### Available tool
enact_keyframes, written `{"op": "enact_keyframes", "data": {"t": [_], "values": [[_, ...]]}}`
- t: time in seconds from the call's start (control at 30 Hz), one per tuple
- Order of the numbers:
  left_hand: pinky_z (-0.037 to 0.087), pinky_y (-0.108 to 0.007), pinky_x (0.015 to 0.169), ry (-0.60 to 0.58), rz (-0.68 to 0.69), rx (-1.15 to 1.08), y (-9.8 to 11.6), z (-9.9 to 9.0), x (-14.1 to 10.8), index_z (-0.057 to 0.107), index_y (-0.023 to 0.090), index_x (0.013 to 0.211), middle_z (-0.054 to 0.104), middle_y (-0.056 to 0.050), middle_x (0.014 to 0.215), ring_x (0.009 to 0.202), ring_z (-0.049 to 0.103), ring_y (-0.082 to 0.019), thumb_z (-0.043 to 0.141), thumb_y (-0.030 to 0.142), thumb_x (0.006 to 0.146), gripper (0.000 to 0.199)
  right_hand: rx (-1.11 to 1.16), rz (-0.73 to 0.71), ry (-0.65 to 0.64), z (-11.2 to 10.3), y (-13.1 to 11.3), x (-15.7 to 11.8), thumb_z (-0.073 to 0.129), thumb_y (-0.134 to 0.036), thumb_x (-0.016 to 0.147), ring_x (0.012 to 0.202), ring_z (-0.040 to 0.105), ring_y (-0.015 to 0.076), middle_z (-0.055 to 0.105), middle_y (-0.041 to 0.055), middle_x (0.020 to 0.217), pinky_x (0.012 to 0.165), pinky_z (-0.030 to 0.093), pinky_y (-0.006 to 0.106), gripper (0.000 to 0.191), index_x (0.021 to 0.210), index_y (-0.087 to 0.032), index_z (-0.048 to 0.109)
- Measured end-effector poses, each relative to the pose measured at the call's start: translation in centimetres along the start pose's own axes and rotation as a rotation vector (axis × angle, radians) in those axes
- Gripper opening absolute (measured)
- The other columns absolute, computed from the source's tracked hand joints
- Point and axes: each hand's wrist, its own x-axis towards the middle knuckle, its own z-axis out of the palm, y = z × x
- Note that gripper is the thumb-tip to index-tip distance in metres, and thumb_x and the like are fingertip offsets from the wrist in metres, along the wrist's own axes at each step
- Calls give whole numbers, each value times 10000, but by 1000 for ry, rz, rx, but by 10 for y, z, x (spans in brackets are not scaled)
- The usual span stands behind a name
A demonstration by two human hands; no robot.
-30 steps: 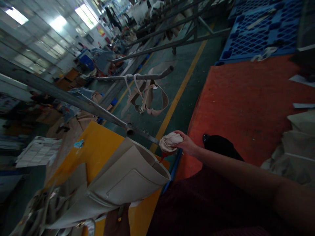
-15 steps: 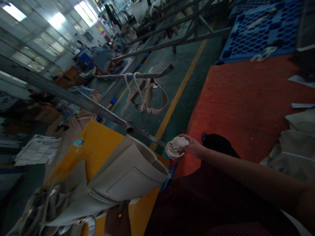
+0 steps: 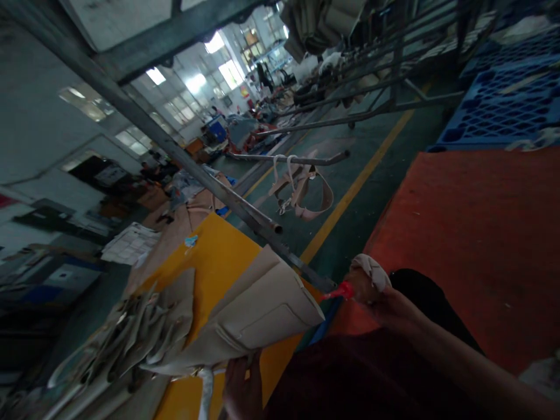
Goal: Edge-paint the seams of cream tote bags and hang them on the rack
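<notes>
The left hand (image 3: 242, 388) is low in the view, and its fingers close on the bottom edge of a cream leather bag piece (image 3: 266, 309). The piece is folded over and sticks up at a slant, and it lies over a yellow board (image 3: 210, 268). The right hand (image 3: 385, 306) is closed around a soft, pale rag (image 3: 370, 271). A small red tip (image 3: 338, 291) pokes out of that hand and points at the bag piece. It is very near the piece's corner, but I cannot tell if they touch. A heap of crumpled cream pieces (image 3: 149, 326) lies just left of the folded piece. Loose papers (image 3: 130, 244) lie past the yellow board. A long metal pole (image 3: 175, 143) runs above the board, and beige straps (image 3: 304, 195) hang from a metal bar (image 3: 289, 157) farther off. A big orange-red mat (image 3: 472, 233) lies to the right of the right arm, and a blue plastic pallet (image 3: 511, 105) sits past it. A yellow line (image 3: 359, 186) runs along the green floor (image 3: 376, 216).
</notes>
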Motion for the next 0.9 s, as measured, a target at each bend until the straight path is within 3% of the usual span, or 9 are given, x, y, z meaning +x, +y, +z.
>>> {"op": "enact_keyframes", "data": {"t": [0.13, 0.3, 0.43, 0.47, 0.53, 0.63, 0.73, 0.8, 0.9], "values": [[576, -340, 780, -114, -101, 34, 17, -6, -19, 854, 267, 914, 875, -112, 1018, 933, 815, -278, 689, 350, 1052, 231, 50, 85, 59, 34, 29, -24, 931, -249, 839, 1042, 849, 269, 863, 78, 1197, 874, 743, 379, 324, 1127, -298, 789], [516, -342, 688, -352, -176, 211, 51, -39, -18, 874, 265, 1055, 891, -113, 1136, 875, 822, -271, 564, 231, 1072, 312, 55, 138, -111, 79, 57, -51, 975, -324, 861, 1098, 849, 276, 854, 90, 1284, 878, 748, 371, 357, 1176, -290, 809], [573, -376, 865, -129, 133, 151, 62, -97, 39, 846, 274, 897, 863, -99, 900, 854, 808, -269, 614, 333, 1050, 284, 45, 217, -198, 99, 52, -63, 1035, -265, 806, 1097, 853, 262, 870, 79, 1241, 893, 742, 343, 403, 1144, -257, 816], [572, -433, 996, -65, 147, 167, 61, -112, 64, 856, 260, 971, 881, -134, 1029, 982, 820, -304, 639, 397, 1042, 266, 53, 221, -205, 101, 51, -64, 1042, -245, 794, 1085, 856, 260, 876, 77, 1213, 891, 741, 340, 400, 1123, -252, 815], [508, -552, 1180, -209, 56, 200, 56, -134, 119, 837, 195, 1232, 832, -223, 1353, 1280, 762, -404, 721, 500, 964, 422, 73, 210, -220, 101, 49, -64, 1041, -207, 781, 1056, 860, 262, 884, 64, 1154, 881, 743, 346, 382, 1080, -255, 807], [595, -525, 1057, -801, -420, -2, 46, -142, 183, 707, 116, 1447, 812, -265, 1356, 1209, 792, -431, 852, 616, 807, 824, 104, 194, -247, 98, 53, -64, 1016, -142, 777, 1019, 863, 263, 883, 42, 1082, 871, 744, 362, 368, 1040, -257, 786], [649, -420, 815, -1229, -992, -524, 37, -125, 193, 655, 215, 1406, 861, -141, 1162, 925, 845, -325, 911, 708, 771, 843, 158, 208, -222, 91, 61, -66, 1011, -122, 772, 1009, 862, 258, 885, 56, 1098, 874, 738, 367, 377, 1046, -239, 781], [641, -340, 732, -1171, -1254, -739, 37, -108, 179, 681, 200, 1257, 851, -89, 942, 778, 828, -258, 899, 619, 871, 609, 205, 223, -197, 84, 68, -67, 1030, -129, 743, 983, 861, 257, 886, 51, 1061, 864, 733, 366, 388, 1020, -237, 780], [653, -323, 673, -918, -1472, -841, 49, -80, 154, 725, 123, 1276, 838, -91, 815, 678, 819, -259, 743, 394, 1051, 353, 257, 244, -201, 73, 77, -66, 1055, -143, 707, 948, 856, 254, 877, 40, 982, 858, 725, 361, 387, 949, -235, 768]]}}
